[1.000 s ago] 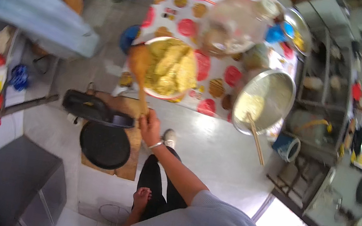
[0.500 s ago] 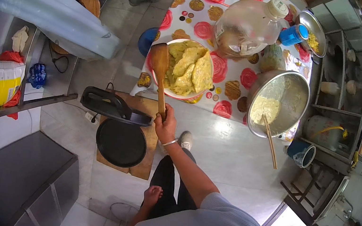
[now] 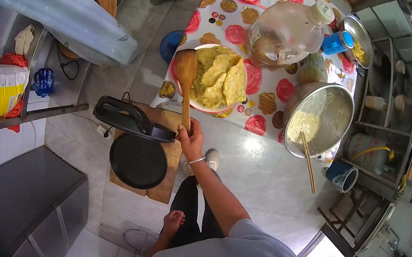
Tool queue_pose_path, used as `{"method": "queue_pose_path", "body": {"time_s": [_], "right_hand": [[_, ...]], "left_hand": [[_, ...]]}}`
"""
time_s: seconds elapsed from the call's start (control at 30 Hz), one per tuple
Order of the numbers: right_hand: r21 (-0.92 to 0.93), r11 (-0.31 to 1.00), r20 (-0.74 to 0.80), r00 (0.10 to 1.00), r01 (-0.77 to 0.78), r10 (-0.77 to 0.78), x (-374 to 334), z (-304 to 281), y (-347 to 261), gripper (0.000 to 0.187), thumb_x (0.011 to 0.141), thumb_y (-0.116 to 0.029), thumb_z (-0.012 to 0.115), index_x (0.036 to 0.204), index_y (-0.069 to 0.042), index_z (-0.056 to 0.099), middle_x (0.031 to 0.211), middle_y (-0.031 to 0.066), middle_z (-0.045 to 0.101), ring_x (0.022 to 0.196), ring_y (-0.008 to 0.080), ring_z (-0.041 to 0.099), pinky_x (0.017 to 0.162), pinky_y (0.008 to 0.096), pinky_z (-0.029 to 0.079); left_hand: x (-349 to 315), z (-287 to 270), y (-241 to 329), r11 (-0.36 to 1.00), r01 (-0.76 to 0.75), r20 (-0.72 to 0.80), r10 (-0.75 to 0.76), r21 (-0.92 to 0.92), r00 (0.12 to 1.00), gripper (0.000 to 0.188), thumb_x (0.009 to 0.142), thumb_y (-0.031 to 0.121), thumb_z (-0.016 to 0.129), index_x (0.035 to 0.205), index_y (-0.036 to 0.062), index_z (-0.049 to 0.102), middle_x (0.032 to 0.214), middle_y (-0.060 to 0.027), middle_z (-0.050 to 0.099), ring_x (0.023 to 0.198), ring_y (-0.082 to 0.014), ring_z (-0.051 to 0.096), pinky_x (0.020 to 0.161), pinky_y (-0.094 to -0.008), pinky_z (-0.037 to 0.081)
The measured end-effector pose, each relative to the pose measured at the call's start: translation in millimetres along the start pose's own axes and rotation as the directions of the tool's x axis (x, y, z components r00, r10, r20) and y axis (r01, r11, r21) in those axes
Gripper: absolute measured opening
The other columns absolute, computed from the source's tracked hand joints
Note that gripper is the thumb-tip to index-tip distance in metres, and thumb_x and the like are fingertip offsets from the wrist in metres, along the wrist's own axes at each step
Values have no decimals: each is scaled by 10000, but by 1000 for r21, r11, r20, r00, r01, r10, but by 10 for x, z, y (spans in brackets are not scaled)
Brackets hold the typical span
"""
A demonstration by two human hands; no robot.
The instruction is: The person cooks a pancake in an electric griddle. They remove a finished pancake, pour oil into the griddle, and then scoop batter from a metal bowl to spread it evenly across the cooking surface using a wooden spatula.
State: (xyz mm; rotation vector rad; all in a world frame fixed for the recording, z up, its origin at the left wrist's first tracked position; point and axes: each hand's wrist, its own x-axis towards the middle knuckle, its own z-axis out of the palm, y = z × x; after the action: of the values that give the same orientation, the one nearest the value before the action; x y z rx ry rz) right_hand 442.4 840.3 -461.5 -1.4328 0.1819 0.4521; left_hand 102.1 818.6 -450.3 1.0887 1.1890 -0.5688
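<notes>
My right hand (image 3: 192,141) is closed round the handle of a wooden spatula (image 3: 186,71), whose broad blade points away from me beside a plate (image 3: 246,75) of folded yellow pancakes (image 3: 218,79). Just left of that hand is an electric griddle (image 3: 139,162) with its black lid (image 3: 120,116) raised. The round dark cooking surface looks bare. My left hand (image 3: 174,222) rests by my leg with its fingers curled in and nothing seen in it. A steel bowl (image 3: 342,105) at the table's right corner holds pale batter (image 3: 303,124) and a pair of chopsticks (image 3: 309,165).
The griddle stands on a wooden board (image 3: 160,189). On the flowered tablecloth (image 3: 222,30) are a large clear jug (image 3: 281,35), a blue container (image 3: 337,42) and a metal pan (image 3: 357,31). Shelving (image 3: 62,110) lines the left; a blue bucket (image 3: 341,174) sits right of the table.
The view has shifted slightly. My right hand keeps its hold on the spatula, its blade still beside the plate. My left hand stays by my leg.
</notes>
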Motion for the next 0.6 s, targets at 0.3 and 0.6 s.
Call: {"method": "queue_pose_path", "body": {"time_s": [0.3, 0.6], "right_hand": [[81, 996, 23, 999, 44, -46, 57, -7, -36, 346, 883, -141, 650, 1153, 19, 503, 800, 35, 596, 658, 86, 560, 560, 231, 473], [-133, 983, -56, 990, 123, -131, -302, -486, -85, 406, 846, -152, 672, 1182, 3, 505, 888, 77, 592, 741, 121, 591, 586, 245, 481]], "left_hand": [[30, -11, 33, 999, 37, -22, -37, -4, 999, 141, 933, 156, 569, 944, 20, 603, 845, -49, 637, 695, -107, 589, 608, -236, 497], [106, 125, 59, 998, 42, -12, -43, -45, 999, 120, 919, 164, 591, 931, 46, 610, 825, -37, 644, 671, -97, 589, 591, -239, 498]]}}
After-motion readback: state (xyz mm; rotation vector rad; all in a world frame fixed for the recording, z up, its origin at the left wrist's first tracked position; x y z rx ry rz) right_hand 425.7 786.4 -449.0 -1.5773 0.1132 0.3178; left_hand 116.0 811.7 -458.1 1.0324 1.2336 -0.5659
